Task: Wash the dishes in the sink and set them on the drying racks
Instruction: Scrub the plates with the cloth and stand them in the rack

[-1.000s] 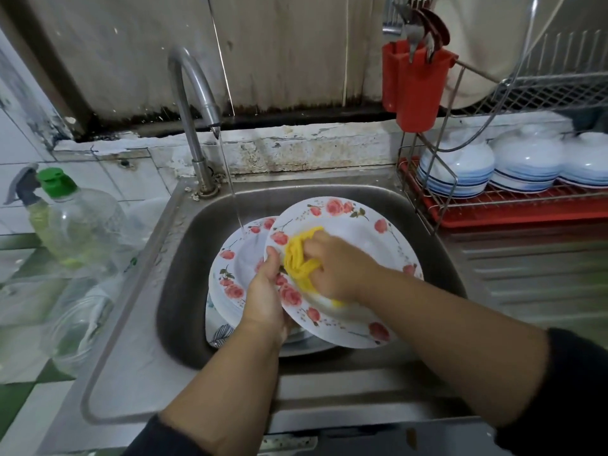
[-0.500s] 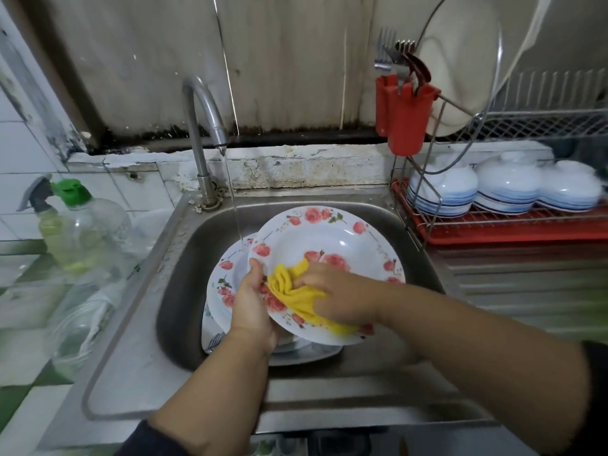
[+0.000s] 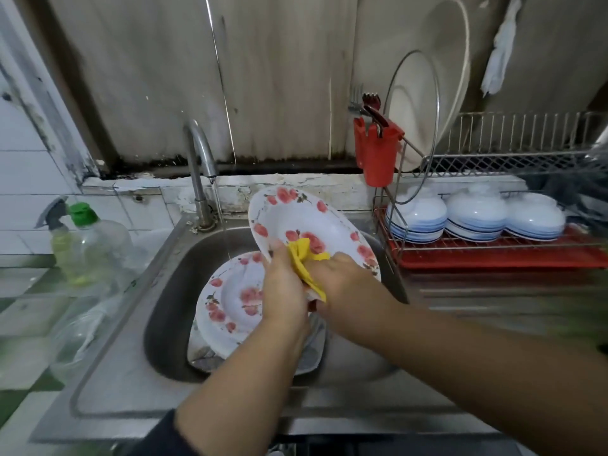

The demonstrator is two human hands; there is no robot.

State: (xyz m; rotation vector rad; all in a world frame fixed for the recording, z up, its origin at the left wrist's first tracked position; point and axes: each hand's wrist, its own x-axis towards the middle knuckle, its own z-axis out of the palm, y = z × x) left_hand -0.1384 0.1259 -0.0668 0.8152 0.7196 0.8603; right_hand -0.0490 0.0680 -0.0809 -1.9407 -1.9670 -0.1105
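Observation:
Above the steel sink (image 3: pixel 171 291) my left hand (image 3: pixel 284 287) grips the near rim of a white plate with red flowers (image 3: pixel 296 218), tilted up on its edge. My right hand (image 3: pixel 342 279) holds a yellow sponge cloth (image 3: pixel 304 258) against the plate's lower part. A second flowered plate (image 3: pixel 232 296) lies in the sink on other dishes, with a thin stream from the tap (image 3: pixel 200 153) falling onto it. The drying rack (image 3: pixel 493 255) stands to the right of the sink.
Upturned white and blue bowls (image 3: pixel 475 215) fill the rack's red lower tray. A red cutlery cup (image 3: pixel 376 153) and a large white platter (image 3: pixel 431 103) sit on its upper part. A green-capped soap bottle (image 3: pixel 88 245) and a spray bottle (image 3: pixel 56 218) stand left of the sink.
The plate has been lifted and tilted more upright, uncovering the plate beneath it. My right hand and the sponge have slid to the plate's lower edge. The view has tilted upward.

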